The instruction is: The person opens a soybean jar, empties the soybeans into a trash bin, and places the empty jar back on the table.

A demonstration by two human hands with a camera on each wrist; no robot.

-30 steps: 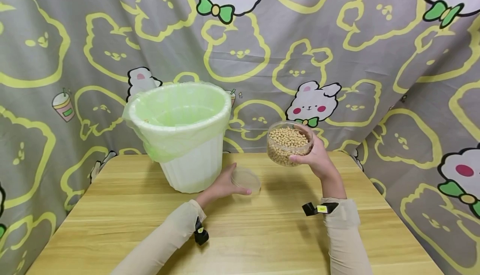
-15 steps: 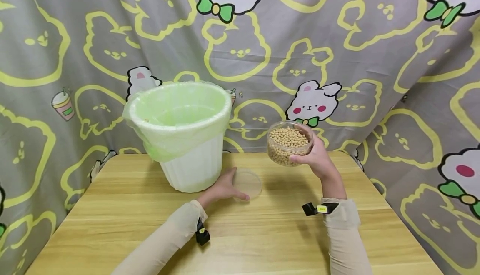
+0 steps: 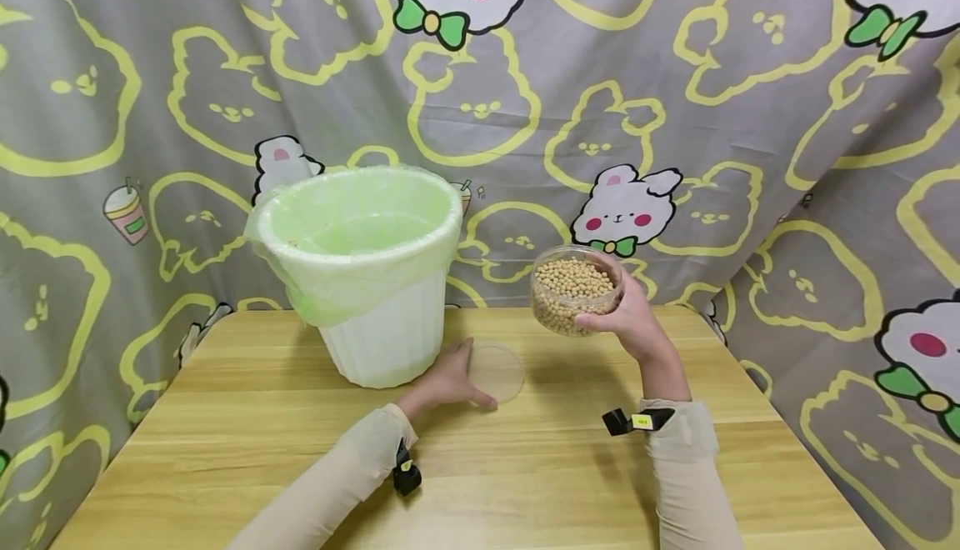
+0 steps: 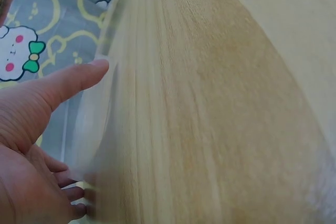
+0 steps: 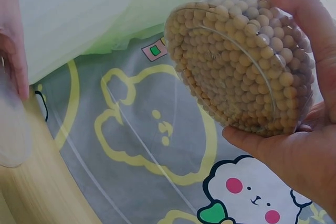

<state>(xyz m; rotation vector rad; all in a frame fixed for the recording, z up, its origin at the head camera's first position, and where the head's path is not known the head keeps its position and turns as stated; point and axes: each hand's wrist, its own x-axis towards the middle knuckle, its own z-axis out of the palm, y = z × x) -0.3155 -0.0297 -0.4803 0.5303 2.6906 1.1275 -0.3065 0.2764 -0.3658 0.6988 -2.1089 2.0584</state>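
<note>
In the head view my right hand (image 3: pixel 637 321) grips a round clear plastic tub (image 3: pixel 576 290) filled with small tan beans that look like soybeans. It holds the tub above the table, tilted a little toward me. The right wrist view shows the tub's bean-packed underside (image 5: pixel 226 72), with thumb and fingers on opposite sides. Left of it, my left hand (image 3: pixel 447 379) lies low by a round clear lid (image 3: pixel 498 373), which looks flat on the table. Thumb and fingers are spread at the lid's near edge. In the left wrist view, the thumb tip (image 4: pixel 98 65) meets the lid's rim.
A white ribbed bin (image 3: pixel 390 325) with a pale green liner (image 3: pixel 337 292) stands behind my left hand, at the table's back left. The wooden table (image 3: pixel 525 483) ends against a grey patterned curtain (image 3: pixel 495 75).
The lid has gone from tilted to flat on the table, slightly toward me. My left thumb has spread a little lower. The right hand and tub have barely shifted.
</note>
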